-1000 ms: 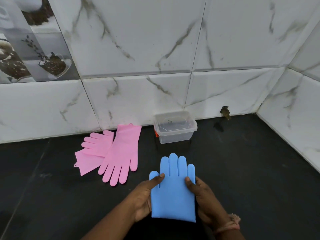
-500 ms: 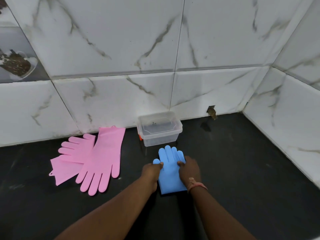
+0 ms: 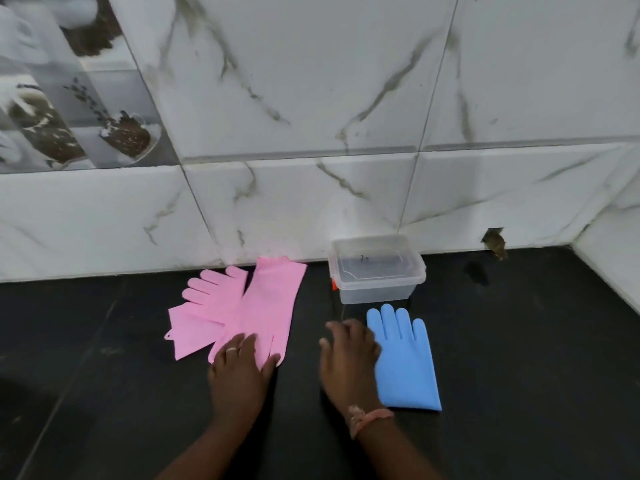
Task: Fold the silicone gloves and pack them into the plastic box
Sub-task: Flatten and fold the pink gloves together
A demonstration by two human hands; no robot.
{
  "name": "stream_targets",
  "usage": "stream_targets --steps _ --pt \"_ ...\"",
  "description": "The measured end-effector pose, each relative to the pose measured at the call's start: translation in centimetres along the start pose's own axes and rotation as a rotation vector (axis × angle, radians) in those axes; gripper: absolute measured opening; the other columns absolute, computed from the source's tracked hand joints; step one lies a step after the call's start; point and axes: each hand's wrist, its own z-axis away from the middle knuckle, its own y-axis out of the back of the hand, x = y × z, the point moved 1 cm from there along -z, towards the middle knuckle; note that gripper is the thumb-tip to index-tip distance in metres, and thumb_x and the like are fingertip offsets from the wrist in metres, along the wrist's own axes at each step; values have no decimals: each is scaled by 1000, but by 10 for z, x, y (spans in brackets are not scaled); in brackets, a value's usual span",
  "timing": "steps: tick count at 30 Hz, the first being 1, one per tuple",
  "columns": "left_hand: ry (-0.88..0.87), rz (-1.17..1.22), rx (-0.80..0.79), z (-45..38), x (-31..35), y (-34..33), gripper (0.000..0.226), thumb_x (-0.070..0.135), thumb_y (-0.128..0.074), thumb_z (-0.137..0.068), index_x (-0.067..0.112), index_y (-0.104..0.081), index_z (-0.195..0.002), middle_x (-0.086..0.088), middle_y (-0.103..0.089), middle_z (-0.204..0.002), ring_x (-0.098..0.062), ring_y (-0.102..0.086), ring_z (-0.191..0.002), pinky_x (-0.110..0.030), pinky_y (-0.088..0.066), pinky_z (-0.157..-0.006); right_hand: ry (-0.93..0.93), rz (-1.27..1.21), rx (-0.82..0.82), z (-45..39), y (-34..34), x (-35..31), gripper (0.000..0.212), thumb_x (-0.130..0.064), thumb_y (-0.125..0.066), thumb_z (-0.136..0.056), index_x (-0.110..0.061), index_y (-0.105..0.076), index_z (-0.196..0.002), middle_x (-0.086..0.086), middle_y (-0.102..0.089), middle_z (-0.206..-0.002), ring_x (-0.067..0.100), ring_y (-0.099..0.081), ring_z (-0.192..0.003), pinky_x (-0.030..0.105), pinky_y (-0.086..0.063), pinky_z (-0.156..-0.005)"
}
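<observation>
No writing is readable anywhere — the left hand [image 3: 239, 370] lies flat, fingers relaxed, on the pink gloves [image 3: 249, 313] at centre-left, the right hand [image 3: 348, 358] spreads loose beside the blue glove [image 3: 405, 362], below the lidded plastic box [image 3: 375, 268] against the wall.

White marble-veined wall tiles [image 3: 311, 98] behind, turning a corner at right. Picture tiles [image 3: 69, 98] of cups and plants at upper left. Small chipped hole [image 3: 494, 241] low in wall. Black glossy counter [image 3: 519, 341] below.
</observation>
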Motion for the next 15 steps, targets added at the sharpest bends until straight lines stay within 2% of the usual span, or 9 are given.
stream_targets --steps 3,5,8,10,12,13,14,15 --pt "-100 4 66 3 -19 5 27 35 -64 -98 22 -71 -121 -6 -72 -128 -32 -62 -120 -46 -47 -96 133 -30 -265 33 -22 -39 31 -43 -41 -91 -33 -52 -118 1 -51 -123 25 -48 -112 44 -40 -90" --pt "-122 33 91 0 -18 25 18 27 -63 -97 21 -72 -111 -3 -75 -113 -30 -66 -109 -42 -48 -90 138 -43 -348 52 -32 -48 41 -44 -43 -91 -34 -43 -131 -1 -46 -132 23 -45 -119 41 -38 -98" --pt "-269 182 119 2 -15 60 8 12 -64 -89 17 -71 -91 -3 -76 -83 -29 -70 -80 -40 -53 -70 20 -196 -280 60 -21 -39 83 -44 -59 -86 -34 -11 -153 5 -27 -153 24 -35 -136 40 -37 -110" --pt "-374 250 36 9 -17 92 10 15 -58 -89 21 -66 -89 2 -74 -79 -23 -69 -75 -40 -54 -67 12 -248 -147 48 -2 -34 105 -48 -67 -79 -31 3 -156 9 -10 -162 25 -19 -146 41 -28 -115" --pt "-522 135 -138 15 -19 124 13 28 -49 -94 31 -61 -91 8 -73 -87 -13 -66 -80 -36 -55 -74 80 -276 -60 34 25 -34 103 -55 -68 -75 -31 -10 -156 5 -9 -163 19 -14 -148 39 -21 -114" --pt "-595 74 -209 17 -18 139 14 32 -47 -95 34 -60 -90 10 -73 -90 -10 -65 -82 -33 -54 -76 152 -283 -75 26 38 -37 89 -55 -68 -76 -33 -27 -152 2 -20 -161 16 -20 -146 39 -22 -115" --pt "-639 49 -264 18 -16 153 15 35 -47 -96 36 -62 -92 12 -74 -93 -8 -65 -84 -31 -54 -77 241 -313 -128 21 50 -40 68 -52 -68 -79 -33 -46 -140 -1 -38 -152 13 -32 -141 40 -29 -115" --pt "-653 69 -308 19 -15 165 17 38 -49 -98 36 -66 -96 14 -75 -94 -4 -66 -85 -29 -54 -78 306 -374 -223 18 60 -43 45 -51 -66 -83 -34 -57 -124 -6 -56 -136 8 -48 -129 39 -41 -109"
